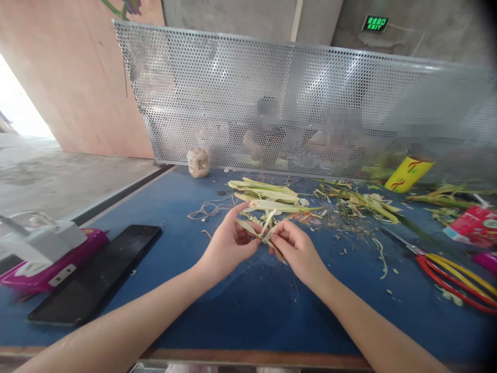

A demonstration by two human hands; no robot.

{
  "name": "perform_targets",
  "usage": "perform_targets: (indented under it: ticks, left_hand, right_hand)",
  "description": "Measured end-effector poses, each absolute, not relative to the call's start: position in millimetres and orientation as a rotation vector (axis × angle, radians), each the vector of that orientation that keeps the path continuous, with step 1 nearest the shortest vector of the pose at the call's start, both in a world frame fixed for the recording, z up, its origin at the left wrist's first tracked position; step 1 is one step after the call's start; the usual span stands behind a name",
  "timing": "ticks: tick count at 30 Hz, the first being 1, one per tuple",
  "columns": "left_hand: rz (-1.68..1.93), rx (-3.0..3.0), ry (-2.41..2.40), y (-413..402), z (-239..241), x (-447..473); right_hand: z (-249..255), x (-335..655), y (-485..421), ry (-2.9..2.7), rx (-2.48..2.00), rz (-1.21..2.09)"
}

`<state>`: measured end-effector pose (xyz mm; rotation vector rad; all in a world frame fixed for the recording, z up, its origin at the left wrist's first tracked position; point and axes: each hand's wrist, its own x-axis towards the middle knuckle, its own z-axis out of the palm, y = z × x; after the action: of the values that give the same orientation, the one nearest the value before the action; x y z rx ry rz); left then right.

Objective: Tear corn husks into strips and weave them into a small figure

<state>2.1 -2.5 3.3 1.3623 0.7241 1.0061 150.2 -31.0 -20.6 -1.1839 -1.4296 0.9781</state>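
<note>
Both my hands meet over the middle of the blue table [240, 305]. My left hand [229, 243] and my right hand [297, 248] pinch a small piece woven from pale green leaf strips [264, 230], whose loose ends stick out up and to the sides. The fingers of both hands are closed on the strips. Just beyond them lies a pile of longer leaf strips [267, 194].
A black phone [99, 272] and a magenta case with a white charger [42, 248] lie at the left. Red-and-yellow scissors [454, 274] lie at the right, a twine ball [198, 162] and yellow cup [407, 173] by the perforated metal screen [310, 98]. People sit behind it.
</note>
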Motion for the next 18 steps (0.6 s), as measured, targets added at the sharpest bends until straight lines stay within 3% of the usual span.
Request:
perform_targets:
  ticks: [8,18]
  left_hand:
    - [0.975,1.367,0.722,-2.9,1.7,1.2]
    - [0.98,1.262,0.689,0.8,2.5,0.3]
  right_hand:
    - [-22.1,151.1,-27.4,-1.456,-1.238,1.083]
    - [-27.5,156.5,-30.9,-1.859,-1.3,0.582]
